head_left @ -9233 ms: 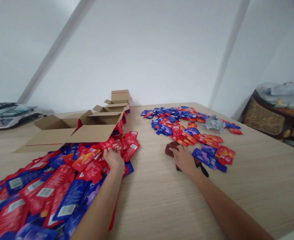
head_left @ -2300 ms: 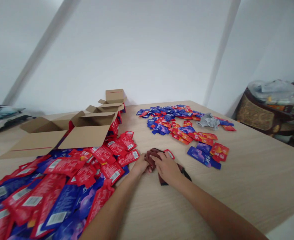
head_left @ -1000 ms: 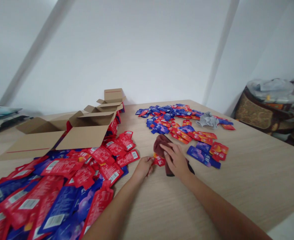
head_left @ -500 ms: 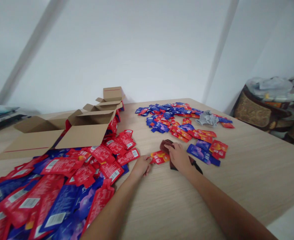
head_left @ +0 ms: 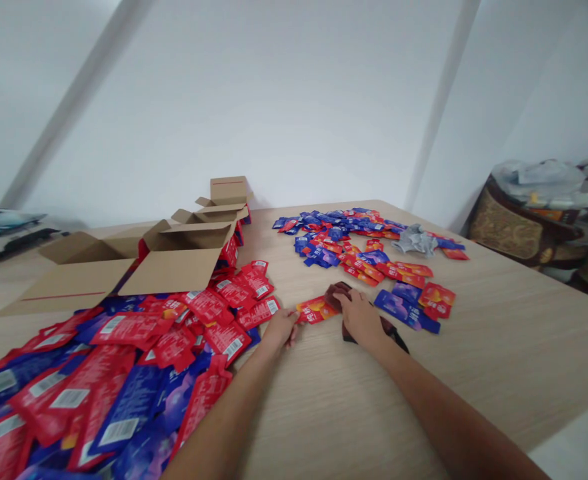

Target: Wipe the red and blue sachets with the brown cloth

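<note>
A red-orange sachet (head_left: 317, 310) lies flat on the table between my two hands. My left hand (head_left: 283, 329) pinches its left end. My right hand (head_left: 362, 317) is closed on a dark brown cloth (head_left: 337, 293), which covers the sachet's right end. Part of the cloth and a black edge stick out below and right of that hand. Just right of it lie several blue and red sachets (head_left: 405, 309). To the left, a big heap of red and blue sachets (head_left: 119, 373), many with barcodes up, reaches close to my left hand.
Open cardboard boxes (head_left: 174, 261) stand in a row at the left, behind the heap. More sachets (head_left: 334, 230) are spread at the back of the wooden table (head_left: 354, 407), near a crumpled grey wad (head_left: 416, 240). A patterned chair (head_left: 504, 223) with plastic bags stands at the far right.
The cloth and my right hand have shifted slightly to the right, and more of the sachet shows. My left hand keeps its pinch on the sachet's end. The view has shifted slightly.
</note>
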Demonstrator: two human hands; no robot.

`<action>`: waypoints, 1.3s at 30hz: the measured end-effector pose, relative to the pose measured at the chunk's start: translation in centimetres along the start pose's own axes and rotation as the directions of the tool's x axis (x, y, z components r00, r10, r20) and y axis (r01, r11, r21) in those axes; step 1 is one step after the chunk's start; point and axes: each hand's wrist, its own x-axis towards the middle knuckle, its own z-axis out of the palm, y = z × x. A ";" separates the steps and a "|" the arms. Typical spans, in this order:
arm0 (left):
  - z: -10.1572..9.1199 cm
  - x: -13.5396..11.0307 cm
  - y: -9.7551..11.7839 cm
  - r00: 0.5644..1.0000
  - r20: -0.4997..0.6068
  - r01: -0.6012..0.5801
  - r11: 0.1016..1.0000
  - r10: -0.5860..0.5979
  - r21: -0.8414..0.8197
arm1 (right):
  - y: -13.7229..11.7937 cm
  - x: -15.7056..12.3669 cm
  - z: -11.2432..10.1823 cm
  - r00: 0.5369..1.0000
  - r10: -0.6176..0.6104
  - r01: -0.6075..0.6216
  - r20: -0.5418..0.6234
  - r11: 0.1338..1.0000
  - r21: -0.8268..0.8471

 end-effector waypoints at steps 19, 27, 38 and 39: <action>-5.4 0.0 1.0 0.698 -0.714 -0.644 0.489 0.060 -0.588 | 1.5 0.7 1.1 0.996 -0.081 0.081 -0.034 0.997 -0.009; -9.1 1.1 0.0 0.502 -0.861 -0.817 0.279 -0.085 -0.504 | 1.7 0.7 1.1 0.991 -0.112 0.114 -0.075 0.993 0.023; -3.3 0.6 4.0 0.831 -0.514 -0.553 0.421 0.215 -0.719 | 1.2 0.7 0.4 0.995 -0.082 0.085 -0.051 0.994 0.065; -2.4 1.5 4.0 0.862 -0.458 -0.501 0.506 0.218 -0.702 | 1.2 0.7 0.4 0.995 -0.079 0.083 -0.054 0.994 0.073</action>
